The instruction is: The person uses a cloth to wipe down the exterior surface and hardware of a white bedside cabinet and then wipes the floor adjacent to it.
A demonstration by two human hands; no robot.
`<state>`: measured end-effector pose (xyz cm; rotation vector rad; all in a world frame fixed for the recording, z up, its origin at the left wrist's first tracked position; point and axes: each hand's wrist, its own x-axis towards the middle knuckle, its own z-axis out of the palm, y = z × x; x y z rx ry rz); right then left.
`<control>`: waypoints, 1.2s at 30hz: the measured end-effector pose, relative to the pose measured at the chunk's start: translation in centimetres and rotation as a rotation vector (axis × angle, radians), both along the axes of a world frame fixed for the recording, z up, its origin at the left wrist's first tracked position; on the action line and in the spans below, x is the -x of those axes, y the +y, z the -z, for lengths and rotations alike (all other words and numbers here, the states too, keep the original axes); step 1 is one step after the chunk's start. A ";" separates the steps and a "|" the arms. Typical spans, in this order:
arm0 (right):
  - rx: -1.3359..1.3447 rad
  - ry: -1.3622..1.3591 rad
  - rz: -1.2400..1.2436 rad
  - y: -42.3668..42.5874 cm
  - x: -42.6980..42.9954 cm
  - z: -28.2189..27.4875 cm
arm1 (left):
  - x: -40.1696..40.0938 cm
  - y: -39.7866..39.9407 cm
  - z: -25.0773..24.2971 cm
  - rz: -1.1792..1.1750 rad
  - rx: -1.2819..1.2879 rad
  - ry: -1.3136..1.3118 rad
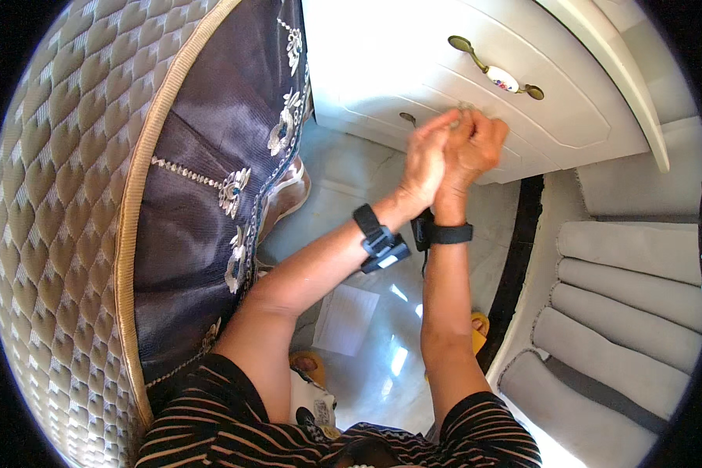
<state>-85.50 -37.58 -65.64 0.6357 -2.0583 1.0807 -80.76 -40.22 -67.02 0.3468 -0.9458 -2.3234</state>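
My left hand (426, 164) and my right hand (474, 143) meet in front of a white nightstand (374, 76). Which arm is which follows their sides of the picture. The left hand's fingers lie against the right hand, whose fingers are curled. Something small and blurred shows at the fingertips; what it is cannot be told. Both wrists wear black straps with small devices. Just beyond the hands, the upper drawer front carries a brass handle with a flowered ceramic middle (502, 79). Part of a lower handle (408, 117) shows beside the left hand's fingers.
A quilted mattress (64, 234) with a dark embroidered bed skirt (193, 228) stands at the left. A sheet of paper (346, 320) lies on the shiny tiled floor (398, 327). Grey padded panels (626, 292) line the right side. Yellow slippers show below my arms.
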 end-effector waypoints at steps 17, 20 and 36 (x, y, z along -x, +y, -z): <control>-0.271 0.198 -0.726 -11.9 -5.0 -1.0 | -5.7 -11.2 0.3 -0.417 0.194 0.066; -0.471 0.307 -0.412 -11.7 -5.1 -1.3 | -5.3 -11.1 0.0 -0.355 0.042 0.244; -0.667 0.143 -0.443 -10.9 -5.2 -2.1 | -5.7 -11.1 -1.5 -0.556 0.371 -0.140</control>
